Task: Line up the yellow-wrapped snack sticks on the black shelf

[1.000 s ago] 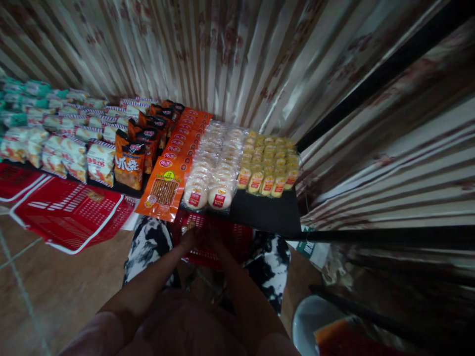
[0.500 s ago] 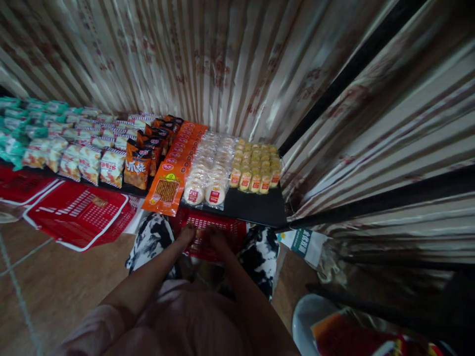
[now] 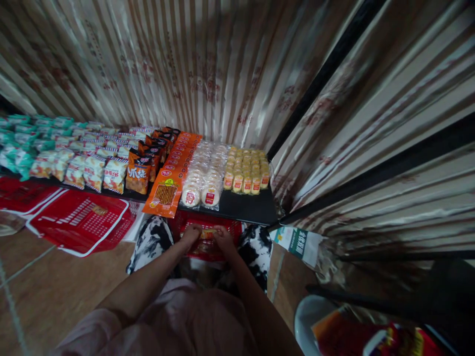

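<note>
My left hand [image 3: 191, 234] and my right hand [image 3: 223, 238] are close together over a red basket [image 3: 232, 228] between my knees. Both have their fingers curled around a small yellowish packet [image 3: 207, 234] that spans the gap between them. Just beyond the basket, a low black shelf [image 3: 245, 207] carries rows of snacks: orange packets [image 3: 165, 192], round white cakes in clear wrap [image 3: 202, 193] and small yellow cakes [image 3: 247, 170].
Further left the shelf holds orange bags [image 3: 137, 173], white bags [image 3: 92, 170] and green bags [image 3: 18, 143]. Red baskets [image 3: 79, 222] lie on the brown floor at left. A striped curtain hangs behind. A printed box [image 3: 299, 242] and a white stool [image 3: 309, 316] are at right.
The view has pulled back and tilted up, so the shelf looks smaller. My hands have risen slightly in the red basket, and the small packet now shows between them.
</note>
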Available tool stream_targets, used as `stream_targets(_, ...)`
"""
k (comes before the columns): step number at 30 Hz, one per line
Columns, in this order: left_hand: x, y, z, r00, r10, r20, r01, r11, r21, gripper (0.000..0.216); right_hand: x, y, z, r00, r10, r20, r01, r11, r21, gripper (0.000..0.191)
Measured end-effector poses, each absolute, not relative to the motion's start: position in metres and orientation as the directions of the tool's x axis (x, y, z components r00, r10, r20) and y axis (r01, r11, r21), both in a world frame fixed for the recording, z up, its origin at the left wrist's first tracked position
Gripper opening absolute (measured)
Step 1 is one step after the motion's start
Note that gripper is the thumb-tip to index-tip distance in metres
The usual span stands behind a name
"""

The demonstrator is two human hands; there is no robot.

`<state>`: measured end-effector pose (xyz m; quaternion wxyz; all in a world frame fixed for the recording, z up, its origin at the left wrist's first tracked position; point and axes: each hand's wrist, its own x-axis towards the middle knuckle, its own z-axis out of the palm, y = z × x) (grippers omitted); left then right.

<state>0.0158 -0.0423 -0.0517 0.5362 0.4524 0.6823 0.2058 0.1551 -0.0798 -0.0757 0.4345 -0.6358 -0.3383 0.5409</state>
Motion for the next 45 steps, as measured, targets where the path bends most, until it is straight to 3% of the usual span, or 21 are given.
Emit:
stream_targets(4,0.022,-0.044,-0.044,-0.003,0.866,-0.501,0.379,0.464,0.800,0.013,0.158,-0.083,-0.062,0.248,0.887,-0.390,-0.119,-0.372,-0.921,0.022)
stream_targets(12,0.035,-0.050,-0.029,0.048,0.911,-0.410,0.356,0.368,0.859,0.018,0.175,-0.099,-0.048,0.294,0.940,-0.171,-0.012,-0.175,-0.984,0.024)
stream_targets(17,0.044,-0.055,-0.010,0.130,0.905,-0.405,0.199,0.376,0.905,0.027,0.186,-0.108,-0.040,0.256,0.964,-0.073,-0.024,-0.070,-0.997,0.033)
stream_targets(23,0.056,-0.057,0.011,0.201,0.901,-0.384,0.044,0.383,0.923,0.027,0.198,-0.116,-0.024,0.221,0.974,0.047,0.189,0.005,-0.982,0.036)
stream_targets(29,0.065,-0.053,0.020,0.230,0.918,-0.322,0.075,0.313,0.947,0.026,0.203,-0.115,-0.012,0.215,0.953,0.215,0.348,0.131,-0.928,0.039)
stream_targets(37,0.075,-0.052,0.030,0.255,0.932,-0.258,0.114,0.237,0.965,0.034,0.209,-0.111,-0.015,0.289,0.930,0.229,0.359,0.116,-0.926,0.047)
stream_targets(45,0.080,-0.055,0.029,0.253,0.957,-0.139,0.240,0.077,0.968,0.035,0.216,-0.110,-0.017,0.383,0.917,0.109,0.125,0.066,-0.990,0.050)
